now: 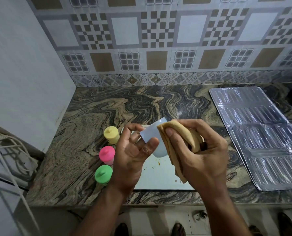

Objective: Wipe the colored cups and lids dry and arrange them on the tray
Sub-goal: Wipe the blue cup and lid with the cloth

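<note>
The left hand (133,150) pinched a pale cup (152,135) above the counter's (84,150) front edge; the right hand (198,147) gripped a tan cloth (177,133) against it. Three lidded cups (107,155) stood at the left, and a foil tray (261,133) lay at the right edge.

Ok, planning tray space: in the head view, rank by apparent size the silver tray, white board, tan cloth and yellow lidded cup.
1. silver tray
2. white board, partly hidden by hands
3. tan cloth, nearer the camera
4. yellow lidded cup

Left hand (133,150): palm up, fingers (151,144) curled, gripping. Right hand (199,149): thumb and fingers pinching. Both forearms bare, raised.
</note>
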Motion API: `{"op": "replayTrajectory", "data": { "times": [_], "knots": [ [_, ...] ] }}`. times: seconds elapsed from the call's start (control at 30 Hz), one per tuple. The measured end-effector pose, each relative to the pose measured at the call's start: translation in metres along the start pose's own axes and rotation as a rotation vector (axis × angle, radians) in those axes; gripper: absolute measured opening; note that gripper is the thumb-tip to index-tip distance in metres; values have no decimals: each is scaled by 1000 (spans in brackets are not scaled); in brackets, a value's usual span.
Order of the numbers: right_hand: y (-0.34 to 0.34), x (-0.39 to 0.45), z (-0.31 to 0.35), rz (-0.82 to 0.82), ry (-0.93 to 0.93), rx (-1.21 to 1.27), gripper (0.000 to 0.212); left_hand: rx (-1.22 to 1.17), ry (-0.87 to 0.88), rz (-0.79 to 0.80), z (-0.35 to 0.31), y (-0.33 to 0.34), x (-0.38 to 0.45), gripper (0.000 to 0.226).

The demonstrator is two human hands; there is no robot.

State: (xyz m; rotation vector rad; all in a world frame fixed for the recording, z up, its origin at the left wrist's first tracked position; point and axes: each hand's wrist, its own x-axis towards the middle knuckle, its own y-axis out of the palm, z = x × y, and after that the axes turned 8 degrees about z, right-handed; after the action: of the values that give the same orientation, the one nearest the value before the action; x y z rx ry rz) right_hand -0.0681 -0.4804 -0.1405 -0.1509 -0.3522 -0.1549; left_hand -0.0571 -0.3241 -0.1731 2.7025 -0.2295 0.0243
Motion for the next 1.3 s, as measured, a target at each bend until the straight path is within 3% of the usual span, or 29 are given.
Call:
{"op": "replayTrajectory", "data": {
  "times": [0.07, 0.2, 0.3, 0.4, 0.53, 0.7, 0.83, 0.97, 1.13, 1.23, 1.3],
  "knots": [
    [0, 4, 3, -32, 46, 22, 13, -31, -30, 14, -1, -1, 1, 58],
    [-3, 11, 0, -25, 114, 106, 11, -172, -94, 16, -3, -2, 1, 88],
    [-9, 12, -4, -32, 123, 168, 14, -232, -125, 1, -3, -2, 2, 95],
    [-11, 13, -4, 2, 64, 160, 12, -250, -156, -16, -2, -3, 2, 94],
    [-4, 10, -8, 76, 18, 144, 15, -356, -195, 42, 0, 0, 1, 74],
    [1, 5, -19, 40, 23, 173, 17, -522, -220, 36, 2, 7, 0, 67],
    [11, -8, -28, -42, 55, 247, 20, -585, -220, -79, 3, 16, 7, 86],
    [23, -19, -32, -142, 55, 279, 23, -508, -244, -177, 6, 31, 9, 52],
    [27, -29, -32, -216, 6, 180, 26, -413, -195, -333, 15, 36, 13, 64],
    [29, -28, -33, -217, -16, 120, 28, -286, -123, -358, 22, 35, 14, 35],
    [26, -23, -33, -233, -36, 89, 27, -149, -45, -394, 26, 32, 14, 32]
  ]
}}
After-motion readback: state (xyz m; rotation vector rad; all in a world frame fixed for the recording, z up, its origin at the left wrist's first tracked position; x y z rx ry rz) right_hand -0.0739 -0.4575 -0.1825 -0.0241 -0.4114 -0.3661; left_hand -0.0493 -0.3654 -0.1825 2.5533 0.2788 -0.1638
